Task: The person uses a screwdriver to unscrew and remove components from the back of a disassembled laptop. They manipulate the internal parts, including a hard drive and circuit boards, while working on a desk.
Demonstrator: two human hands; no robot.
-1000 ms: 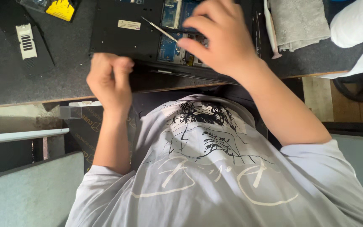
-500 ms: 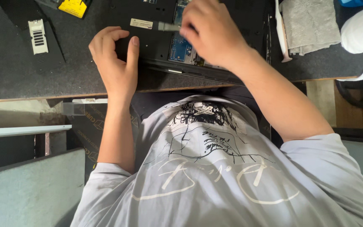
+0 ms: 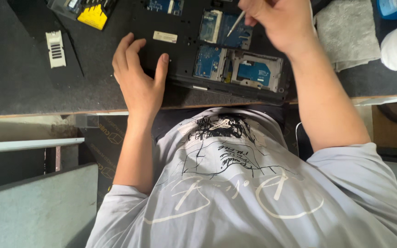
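Laptop [image 3: 180, 50] lies open-bottomed on bench [image 3: 24, 87]; bit case [image 3: 86, 10] to its left, cloth [image 3: 348, 36] to its right.

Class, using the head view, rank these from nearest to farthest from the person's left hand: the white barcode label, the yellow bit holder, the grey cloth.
From the left hand:
1. Yellow bit holder, up and left of it.
2. White barcode label, further left on the mat.
3. Grey cloth, far across, beyond the right hand.

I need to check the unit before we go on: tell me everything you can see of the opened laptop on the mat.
The laptop lies bottom up on the dark mat, its black plastic base flat, its near edge close to the table edge. Covers are off, baring blue circuit boards and a metal-framed bay. A pale label sits on the shell. The left hand rests spread on its left part; the right hand holds a thin metal tool tip-down at an upper board.
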